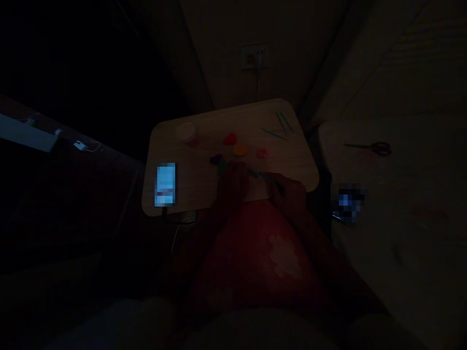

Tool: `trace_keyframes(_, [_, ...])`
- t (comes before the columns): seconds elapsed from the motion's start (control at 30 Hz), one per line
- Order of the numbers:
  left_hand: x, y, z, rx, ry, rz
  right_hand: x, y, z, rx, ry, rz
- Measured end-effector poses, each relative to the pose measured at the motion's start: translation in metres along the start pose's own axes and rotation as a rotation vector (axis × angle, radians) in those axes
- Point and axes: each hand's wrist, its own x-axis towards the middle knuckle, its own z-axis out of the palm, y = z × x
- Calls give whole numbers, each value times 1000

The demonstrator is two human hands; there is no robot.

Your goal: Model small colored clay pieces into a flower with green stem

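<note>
a broad pale surface (408, 189) fills the right side of the dim scene. at the centre is a small light wood-grain table (204, 180) with rounded corners, and a red cloth (248, 253) with a pale patch lies at its near edge. the left hand (233, 180) is low over the table's near half, fingers curled beside a green lump (222, 168); too dark to tell whether it grips anything. to its right, the right hand (290, 192) is closed round a thin tool (270, 178), its tip by the right end of a short green strip (252, 173) between the hands. a lit, pixelated screen (165, 184) sits at the table's near left, and scissors (368, 147) lie on the far part of the pale surface. a wall socket (254, 56) is beyond the table, with a plug in it. a round tub (187, 132) is at the table's far left, and thin sticks (281, 125) lie at far right. smaller still, a red lump (230, 139), an orange disc (240, 149), a dark lump (216, 159) and a pink piece (262, 153) are grouped just beyond the hands.
</note>
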Motion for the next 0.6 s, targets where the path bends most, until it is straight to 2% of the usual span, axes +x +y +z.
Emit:
trace_keyframes(0.13, [0, -2, 2, 47, -70, 20, -1, -1, -1, -21, -4, -7])
trace_keyframes(0.37, [0, 1, -2, 23, -43, 16, -2, -3, -2, -27, -8, -10])
trace_keyframes(0.6, [-3, 0, -5, -60, -70, 11, 2, 1, 1, 44, -34, -154])
